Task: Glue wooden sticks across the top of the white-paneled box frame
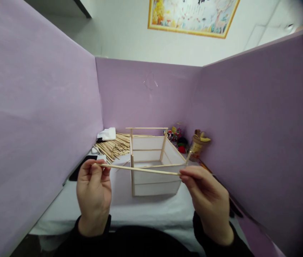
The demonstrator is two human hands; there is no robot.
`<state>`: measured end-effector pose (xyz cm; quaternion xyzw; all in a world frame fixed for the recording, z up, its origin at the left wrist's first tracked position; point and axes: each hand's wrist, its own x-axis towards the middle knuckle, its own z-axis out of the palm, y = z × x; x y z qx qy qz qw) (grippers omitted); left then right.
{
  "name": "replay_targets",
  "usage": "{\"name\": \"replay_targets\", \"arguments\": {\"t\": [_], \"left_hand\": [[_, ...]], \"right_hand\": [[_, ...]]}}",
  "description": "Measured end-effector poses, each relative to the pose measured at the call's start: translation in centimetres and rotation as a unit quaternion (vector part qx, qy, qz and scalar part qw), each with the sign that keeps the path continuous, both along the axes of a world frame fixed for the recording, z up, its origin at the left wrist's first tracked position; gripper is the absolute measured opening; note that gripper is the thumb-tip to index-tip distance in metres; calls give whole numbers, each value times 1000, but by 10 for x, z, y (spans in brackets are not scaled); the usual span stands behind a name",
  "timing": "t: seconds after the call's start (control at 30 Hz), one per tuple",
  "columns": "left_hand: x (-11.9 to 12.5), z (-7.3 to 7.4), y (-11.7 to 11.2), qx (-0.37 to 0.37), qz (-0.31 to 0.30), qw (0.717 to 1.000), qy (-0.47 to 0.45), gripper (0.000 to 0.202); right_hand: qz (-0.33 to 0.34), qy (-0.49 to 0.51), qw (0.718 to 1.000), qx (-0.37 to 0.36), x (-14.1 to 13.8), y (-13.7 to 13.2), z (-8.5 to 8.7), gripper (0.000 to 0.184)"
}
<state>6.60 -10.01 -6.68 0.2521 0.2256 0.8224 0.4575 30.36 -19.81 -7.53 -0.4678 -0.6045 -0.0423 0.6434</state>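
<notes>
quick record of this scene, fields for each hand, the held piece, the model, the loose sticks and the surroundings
left hand: pinching a wooden stick near one end
right hand: pinching its other end
held piece: thin, pale, nearly level
model: box-like stick frame with white panels, open-topped
loose sticks: piled behind and left of the model
surroundings: white cloth underneath, purple panels on three sides

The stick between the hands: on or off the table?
Off: left hand and right hand hold the stick up in front of the frame.
</notes>
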Motion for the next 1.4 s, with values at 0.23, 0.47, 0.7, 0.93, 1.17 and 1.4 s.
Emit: {"name": "replay_targets", "arguments": {"t": [0.23, 0.47, 0.7, 0.93, 1.17, 1.4], "left_hand": [[5, -6, 0, -38, -52, 997, 30, 38], [5, -18, 1, 23, -35, 988, 149, 31], [3, -9, 25, 87, 15, 892, 444, 11], [11, 8, 33, 129, 8, 856, 500, 11], [13, 12, 34, 139, 11, 841, 523, 13], [13, 7, 37, 117, 18, 837, 534, 15]], "right_hand": [[-10, 76, 997, -22, 15, 7, -7, 9], [-36, 129, 991, -21, 33, 8, -16, 17], [-72, 146, 984, -67, 64, 27, 2, 23], [-65, 133, 985, -93, 88, 48, 14, 27], [-74, 121, 984, -109, 98, 55, 3, 29], [-79, 87, 987, -111, 103, 61, -1, 31]]}}
